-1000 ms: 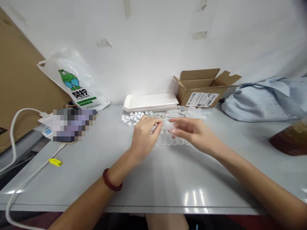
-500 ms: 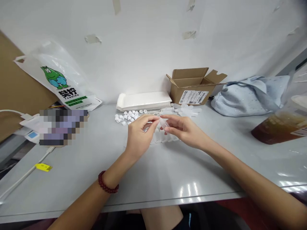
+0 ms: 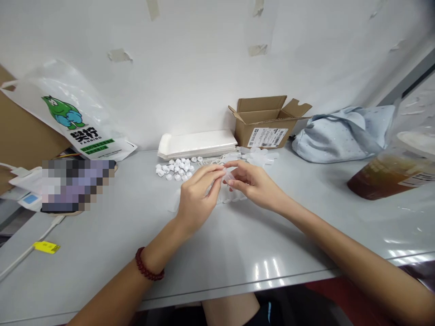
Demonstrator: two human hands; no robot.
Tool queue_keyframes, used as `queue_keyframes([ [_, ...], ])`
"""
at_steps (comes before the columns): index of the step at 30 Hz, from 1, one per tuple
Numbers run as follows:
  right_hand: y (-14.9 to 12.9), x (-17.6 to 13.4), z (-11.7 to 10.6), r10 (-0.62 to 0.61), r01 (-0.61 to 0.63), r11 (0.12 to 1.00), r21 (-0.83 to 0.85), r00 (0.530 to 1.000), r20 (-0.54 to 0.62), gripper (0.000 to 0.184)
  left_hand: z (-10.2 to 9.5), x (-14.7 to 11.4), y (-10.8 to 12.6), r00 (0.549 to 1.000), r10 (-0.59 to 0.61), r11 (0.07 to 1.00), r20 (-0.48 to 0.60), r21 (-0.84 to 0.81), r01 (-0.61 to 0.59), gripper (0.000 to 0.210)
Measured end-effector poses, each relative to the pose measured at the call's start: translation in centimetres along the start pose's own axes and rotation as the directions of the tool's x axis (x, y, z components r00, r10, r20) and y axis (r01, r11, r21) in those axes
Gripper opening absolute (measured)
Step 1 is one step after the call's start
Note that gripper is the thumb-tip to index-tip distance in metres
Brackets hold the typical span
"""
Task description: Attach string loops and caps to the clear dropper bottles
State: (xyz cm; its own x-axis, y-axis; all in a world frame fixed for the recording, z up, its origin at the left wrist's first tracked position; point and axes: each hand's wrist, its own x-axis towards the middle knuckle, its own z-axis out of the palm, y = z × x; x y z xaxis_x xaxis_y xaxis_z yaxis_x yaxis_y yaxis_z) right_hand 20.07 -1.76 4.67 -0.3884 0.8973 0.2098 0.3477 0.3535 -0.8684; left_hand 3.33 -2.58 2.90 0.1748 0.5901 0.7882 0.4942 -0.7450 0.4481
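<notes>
So there's a tiny clear plastic tube pinched between both hands above the grey table. The right hand grips its body, and the left hand has fingertips closed on its end (looks like capping, I'd guess). Next it needs a straight, firm press. A pile of small white caps sits just behind, with more frosted tubes near the cardboard box.
</notes>
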Motion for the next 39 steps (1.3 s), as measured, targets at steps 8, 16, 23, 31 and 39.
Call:
queue_keyframes([
  [8,0.3,0.1,0.3,-0.006,-0.008,0.995,-0.102,0.991,-0.134,0.023,0.2,-0.6,0.4,0.999,-0.054,0.998,0.004,-0.040,0.054,0.025],
  [16,0.4,0.0,0.1,-0.069,0.034,0.981,-0.190,0.981,-0.182,0.021,0.4,0.2,1.2,0.739,-0.657,0.672,0.146,-0.330,0.663,0.022],
  [23,0.8,-0.5,0.8,-0.279,0.210,0.896,-0.391,0.952,-0.129,0.020,0.0,1.1,0.7,0.579,-0.701,0.356,0.417,-0.499,0.790,0.028],
  [31,1.3,-0.5,0.8,-0.280,0.195,0.882,-0.428,0.949,-0.145,0.015,0.1,1.3,1.0,0.563,-0.741,0.339,0.366,-0.520,0.784,0.022],
  [39,0.6,-1.2,1.7,-0.283,0.181,0.910,-0.372,0.928,-0.243,0.013,-0.6,1.5,0.5,0.518,-0.723,0.259,0.457,-0.516,0.816,0.022],
])
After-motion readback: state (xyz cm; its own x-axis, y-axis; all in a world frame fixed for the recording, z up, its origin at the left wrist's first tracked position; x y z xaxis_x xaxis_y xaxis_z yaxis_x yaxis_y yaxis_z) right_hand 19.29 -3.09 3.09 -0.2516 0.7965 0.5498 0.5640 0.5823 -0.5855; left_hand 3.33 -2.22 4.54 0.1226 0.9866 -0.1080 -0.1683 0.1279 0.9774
